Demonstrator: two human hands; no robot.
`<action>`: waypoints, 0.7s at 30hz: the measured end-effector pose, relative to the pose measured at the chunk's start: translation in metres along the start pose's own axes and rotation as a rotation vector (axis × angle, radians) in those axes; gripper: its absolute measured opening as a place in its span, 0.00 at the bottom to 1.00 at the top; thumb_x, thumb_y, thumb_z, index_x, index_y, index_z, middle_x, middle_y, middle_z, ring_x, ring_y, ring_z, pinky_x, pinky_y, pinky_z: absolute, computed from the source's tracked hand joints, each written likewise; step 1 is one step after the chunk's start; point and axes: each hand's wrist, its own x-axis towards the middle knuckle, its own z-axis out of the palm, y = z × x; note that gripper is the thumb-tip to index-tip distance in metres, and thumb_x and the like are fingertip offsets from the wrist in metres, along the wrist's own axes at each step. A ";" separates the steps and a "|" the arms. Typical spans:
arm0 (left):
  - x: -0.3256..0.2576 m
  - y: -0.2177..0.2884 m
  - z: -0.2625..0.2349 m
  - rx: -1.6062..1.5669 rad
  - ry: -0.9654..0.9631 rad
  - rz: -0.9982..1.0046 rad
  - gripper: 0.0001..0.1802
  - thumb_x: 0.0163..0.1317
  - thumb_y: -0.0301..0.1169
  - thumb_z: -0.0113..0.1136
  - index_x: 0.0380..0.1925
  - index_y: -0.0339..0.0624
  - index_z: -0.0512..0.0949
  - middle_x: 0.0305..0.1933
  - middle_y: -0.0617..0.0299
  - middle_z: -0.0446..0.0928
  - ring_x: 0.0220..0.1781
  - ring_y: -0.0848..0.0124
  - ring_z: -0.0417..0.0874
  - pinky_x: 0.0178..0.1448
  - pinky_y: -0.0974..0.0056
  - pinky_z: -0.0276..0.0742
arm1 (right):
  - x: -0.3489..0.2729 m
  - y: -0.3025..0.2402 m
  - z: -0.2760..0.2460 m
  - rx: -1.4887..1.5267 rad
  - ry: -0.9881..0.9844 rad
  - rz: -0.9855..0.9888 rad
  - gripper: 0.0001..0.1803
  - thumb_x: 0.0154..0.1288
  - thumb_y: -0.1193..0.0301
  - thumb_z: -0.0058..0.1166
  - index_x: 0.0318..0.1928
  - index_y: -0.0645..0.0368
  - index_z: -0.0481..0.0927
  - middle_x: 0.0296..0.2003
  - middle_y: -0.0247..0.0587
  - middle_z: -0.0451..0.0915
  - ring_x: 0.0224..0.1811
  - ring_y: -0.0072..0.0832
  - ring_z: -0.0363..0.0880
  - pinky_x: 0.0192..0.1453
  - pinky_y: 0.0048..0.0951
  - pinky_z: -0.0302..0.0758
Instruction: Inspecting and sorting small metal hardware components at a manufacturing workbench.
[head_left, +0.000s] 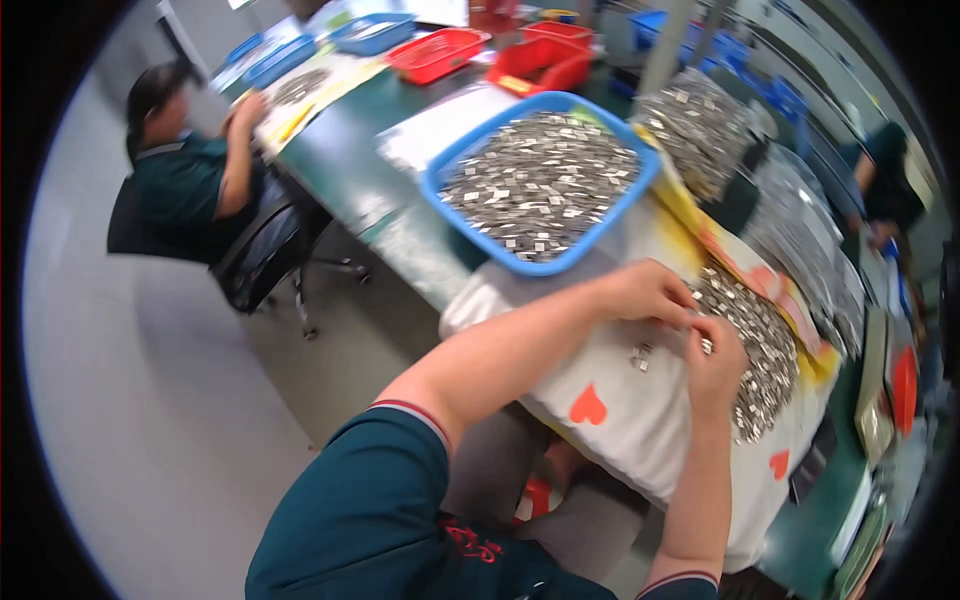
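In the head view, the left hand [648,292] and the right hand [715,360] meet over a white cloth [640,420] printed with red hearts, which is draped over the near edge of a green table [340,170]; the fingertips of both hands come together at one spot, curled narrow and pinching at small silvery metal pieces [760,350]; whether either hand actually has a piece clamped between its fingers cannot be told, since the pieces are too small and blurred.

The pieces are tiny, flat, square-ish and shiny grey; a loose heap of them lies on the cloth just beyond and to the right of the right hand, spreading down toward the cloth's right edge; a few stray pieces [640,355] lie apart on the bare white cloth just beside the right hand's wrist.

Behind the hands stands a blue plastic basket [455,165], oval with a raised rim, filled nearly level with the same silvery pieces; further right a taller mound of pieces [700,125] rests on a yellow sheet; red trays [440,52] and other blue trays [372,32] sit at the far end of the table.

To the left, another person in a dark green shirt [185,175] sits on a black chair [265,255] at the table, one arm up on it; both of the wearer's forearms emerge from dark teal sleeves with red-and-white cuffs.
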 end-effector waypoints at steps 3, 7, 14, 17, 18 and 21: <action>-0.015 -0.003 -0.010 -0.006 0.040 0.027 0.14 0.49 0.26 0.62 0.37 0.33 0.77 0.31 0.61 0.78 0.29 0.77 0.77 0.35 0.74 0.74 | -0.002 -0.011 0.012 -0.026 -0.017 0.023 0.03 0.52 0.80 0.51 0.29 0.64 0.76 0.27 0.38 0.77 0.29 0.23 0.74 0.36 0.22 0.70; -0.010 0.000 -0.008 -0.029 -0.017 0.006 0.15 0.48 0.26 0.63 0.38 0.33 0.77 0.31 0.60 0.78 0.30 0.77 0.77 0.36 0.75 0.74 | -0.002 -0.004 0.005 0.219 -0.091 0.251 0.04 0.56 0.79 0.51 0.33 0.64 0.77 0.30 0.34 0.77 0.31 0.18 0.73 0.37 0.19 0.70; -0.018 0.006 -0.017 0.029 0.016 -0.093 0.16 0.48 0.28 0.63 0.38 0.33 0.77 0.31 0.60 0.78 0.31 0.77 0.77 0.36 0.75 0.74 | 0.002 0.003 0.011 0.498 -0.208 0.444 0.05 0.53 0.77 0.54 0.32 0.64 0.78 0.28 0.36 0.79 0.29 0.18 0.74 0.36 0.19 0.70; -0.008 -0.003 -0.012 -0.004 0.022 -0.102 0.15 0.49 0.27 0.62 0.38 0.34 0.77 0.31 0.61 0.78 0.32 0.77 0.77 0.36 0.74 0.74 | 0.002 -0.008 0.008 0.233 -0.107 0.272 0.05 0.53 0.76 0.54 0.31 0.63 0.78 0.27 0.35 0.79 0.28 0.17 0.74 0.35 0.19 0.71; -0.007 -0.002 -0.011 -0.001 0.008 -0.103 0.15 0.49 0.27 0.62 0.38 0.34 0.77 0.31 0.61 0.78 0.32 0.77 0.77 0.36 0.74 0.74 | 0.002 -0.008 0.006 0.228 -0.097 0.280 0.05 0.53 0.76 0.54 0.31 0.63 0.78 0.27 0.35 0.79 0.28 0.17 0.74 0.35 0.19 0.71; -0.008 0.001 -0.009 -0.093 0.000 -0.123 0.13 0.50 0.26 0.61 0.38 0.34 0.77 0.32 0.61 0.78 0.32 0.77 0.77 0.36 0.74 0.74 | 0.002 -0.007 0.003 0.233 -0.080 0.313 0.05 0.53 0.76 0.54 0.32 0.62 0.79 0.26 0.34 0.78 0.28 0.17 0.73 0.34 0.19 0.71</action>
